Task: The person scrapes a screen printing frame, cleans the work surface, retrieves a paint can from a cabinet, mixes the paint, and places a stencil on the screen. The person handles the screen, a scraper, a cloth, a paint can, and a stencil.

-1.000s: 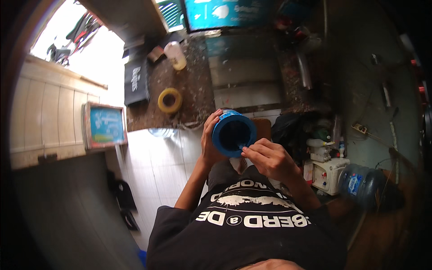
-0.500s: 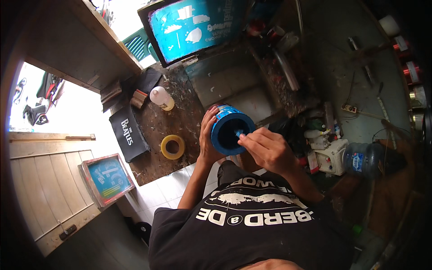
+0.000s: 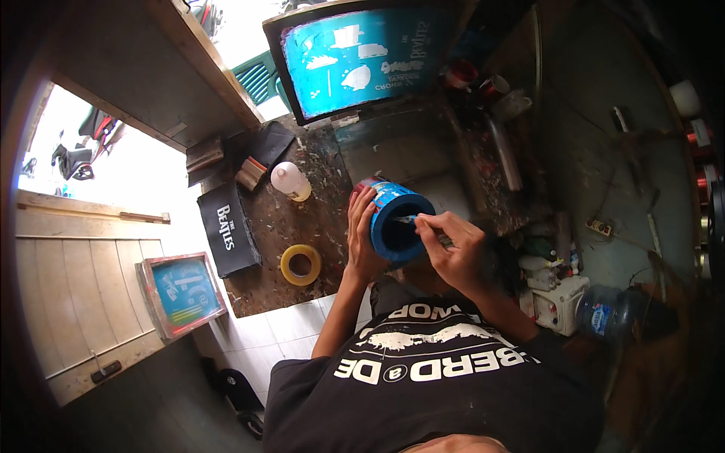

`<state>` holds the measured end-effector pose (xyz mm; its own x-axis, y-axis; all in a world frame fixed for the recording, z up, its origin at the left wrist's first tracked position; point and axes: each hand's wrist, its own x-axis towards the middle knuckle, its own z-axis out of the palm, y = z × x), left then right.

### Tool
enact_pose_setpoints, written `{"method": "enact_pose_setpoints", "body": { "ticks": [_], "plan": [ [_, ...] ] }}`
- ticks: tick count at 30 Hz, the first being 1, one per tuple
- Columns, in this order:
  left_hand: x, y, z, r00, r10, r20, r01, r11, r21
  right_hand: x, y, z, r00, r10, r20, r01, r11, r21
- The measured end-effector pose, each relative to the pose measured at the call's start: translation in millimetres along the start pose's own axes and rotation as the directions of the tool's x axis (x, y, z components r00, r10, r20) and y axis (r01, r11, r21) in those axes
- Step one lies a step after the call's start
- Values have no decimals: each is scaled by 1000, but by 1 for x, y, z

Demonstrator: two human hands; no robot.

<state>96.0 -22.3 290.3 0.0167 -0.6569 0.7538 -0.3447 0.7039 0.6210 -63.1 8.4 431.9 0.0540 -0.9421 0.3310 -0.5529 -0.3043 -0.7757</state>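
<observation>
My left hand (image 3: 362,230) is wrapped round the side of a blue-smeared can (image 3: 393,190), tilted so its mouth faces me. Blue paint coats the can's rim and inner wall. In the pinched fingers of my right hand (image 3: 458,248) is a thin, paint-smeared stick (image 3: 406,219), its far end inside the can. What lies deep in the can is too dark to make out. Left of the can, a roll of yellowish tape (image 3: 314,267) lies flat on the stained worktable (image 3: 264,291). Behind it stands a plastic bottle (image 3: 288,180) with yellowish contents.
A blue printing screen (image 3: 332,64) is raised at the table's back. A black printed cloth-like piece (image 3: 229,240) lies at the left edge, near a wood-handled squeegee (image 3: 251,173). A smaller framed screen (image 3: 181,291) leans lower left. A white jerrycan (image 3: 559,302) and a water bottle (image 3: 600,313) stand right.
The whole view has shifted, so the surroundings sit further right and lower. My right hand has moved the stick toward the far side of the can's mouth. The left grip stays.
</observation>
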Motion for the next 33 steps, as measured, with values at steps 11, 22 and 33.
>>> {"method": "enact_pose_setpoints", "body": {
  "ticks": [11,22,33],
  "plan": [
    [-49,-55,127,962,-228,-151,232,973,14,47,173,-26,865,-416,280,465,874,-138],
    [-153,-120,214,916,-349,-198,395,869,298,265,691,-182,698,-100,-709,-164,941,-294],
    [-150,-116,211,956,-190,-223,246,933,262,253,618,-227,719,-205,-664,241,970,-39]
  ]
}}
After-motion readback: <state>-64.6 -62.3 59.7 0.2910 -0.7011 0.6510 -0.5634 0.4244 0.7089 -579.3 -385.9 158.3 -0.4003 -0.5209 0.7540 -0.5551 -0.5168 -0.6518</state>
